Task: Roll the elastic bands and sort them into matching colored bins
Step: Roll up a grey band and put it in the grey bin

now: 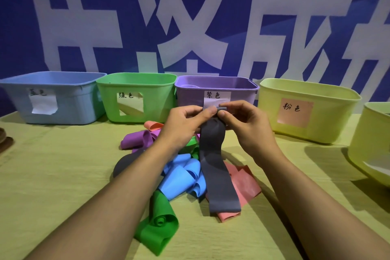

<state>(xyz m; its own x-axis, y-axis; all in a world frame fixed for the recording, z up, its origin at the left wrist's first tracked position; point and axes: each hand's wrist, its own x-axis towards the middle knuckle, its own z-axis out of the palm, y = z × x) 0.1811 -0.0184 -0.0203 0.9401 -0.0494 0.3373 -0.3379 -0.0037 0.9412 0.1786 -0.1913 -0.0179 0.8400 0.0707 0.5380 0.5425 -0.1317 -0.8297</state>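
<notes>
Rolling barely begun on grey band (215, 164); left hand (190, 120) and right hand (238, 120) both pinch its top edge, first turns formed, tail draping onto pile (181, 177) below hands; purple bin (217, 88) just beyond holds something; most bands unrolled, unsorted.
</notes>
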